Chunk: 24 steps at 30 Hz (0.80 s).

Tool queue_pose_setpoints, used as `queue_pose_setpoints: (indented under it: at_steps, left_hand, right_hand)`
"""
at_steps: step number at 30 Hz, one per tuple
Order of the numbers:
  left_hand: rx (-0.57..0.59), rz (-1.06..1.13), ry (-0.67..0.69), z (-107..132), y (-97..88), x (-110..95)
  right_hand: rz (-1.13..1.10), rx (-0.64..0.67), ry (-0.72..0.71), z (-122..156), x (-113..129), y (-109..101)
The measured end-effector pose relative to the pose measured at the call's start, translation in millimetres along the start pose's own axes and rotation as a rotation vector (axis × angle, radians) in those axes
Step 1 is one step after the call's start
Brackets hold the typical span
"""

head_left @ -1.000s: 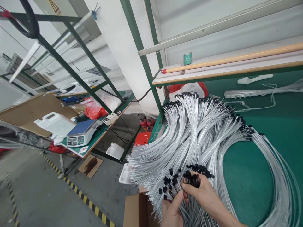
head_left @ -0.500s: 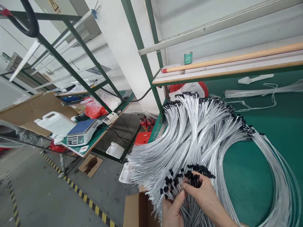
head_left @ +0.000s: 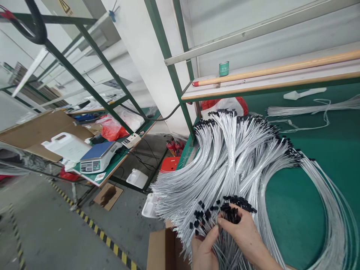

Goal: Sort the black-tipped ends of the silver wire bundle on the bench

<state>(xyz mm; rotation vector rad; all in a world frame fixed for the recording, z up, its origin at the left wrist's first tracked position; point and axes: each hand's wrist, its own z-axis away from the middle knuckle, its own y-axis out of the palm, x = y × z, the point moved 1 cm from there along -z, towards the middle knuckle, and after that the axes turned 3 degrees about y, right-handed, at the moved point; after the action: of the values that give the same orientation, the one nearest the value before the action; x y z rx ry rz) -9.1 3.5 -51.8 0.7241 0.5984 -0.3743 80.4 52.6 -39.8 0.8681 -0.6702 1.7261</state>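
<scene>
Silver wire bunch [head_left: 225, 249], lower centre, long axis rising to black connector ends [head_left: 230, 214]; my left hand [head_left: 204, 252] and right hand [head_left: 243, 234] both closed on it, right nearer the ends.

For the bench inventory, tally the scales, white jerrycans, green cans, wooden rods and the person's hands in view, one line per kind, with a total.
Digital weighing scale: 1
White plastic jerrycan: 1
Green can: 1
Wooden rod: 1
Hands, left hand and right hand: 2
Total: 6
</scene>
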Motion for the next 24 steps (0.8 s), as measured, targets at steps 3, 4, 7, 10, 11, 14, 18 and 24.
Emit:
queue_pose_setpoints:
  at_steps: [3, 4, 7, 10, 11, 14, 18, 24]
  left_hand:
    - [-0.078, 0.003, -0.021, 4, 5.8, -4]
    - [-0.102, -0.002, -0.018, 6, 8.8, -6]
    - [-0.13, -0.014, -0.024, 11, 16.6, -10]
    - [-0.152, -0.02, -0.044, 13, 20.0, -12]
    - [-0.147, -0.014, -0.046, 13, 20.5, -12]
    - [-0.113, 0.022, -0.031, 14, 21.1, -12]
    - [-0.085, 0.018, -0.019, 13, 19.5, -12]
    - [-0.06, -0.008, 0.001, 6, 9.9, -6]
  right_hand:
    - [0.009, -0.022, 0.009, 1, 1, -1]
    - [0.012, -0.026, 0.004, 1, 0, -1]
    - [0.024, -0.02, -0.013, -2, -4, 0]
    - [0.029, -0.016, -0.03, -5, -9, 0]
    - [0.027, -0.012, -0.034, -5, -10, 0]
    - [0.029, 0.015, -0.051, -3, -10, -3]
    - [0.044, 0.073, -0.132, 1, -4, -7]
    - [0.056, 0.052, -0.092, 2, 3, -6]
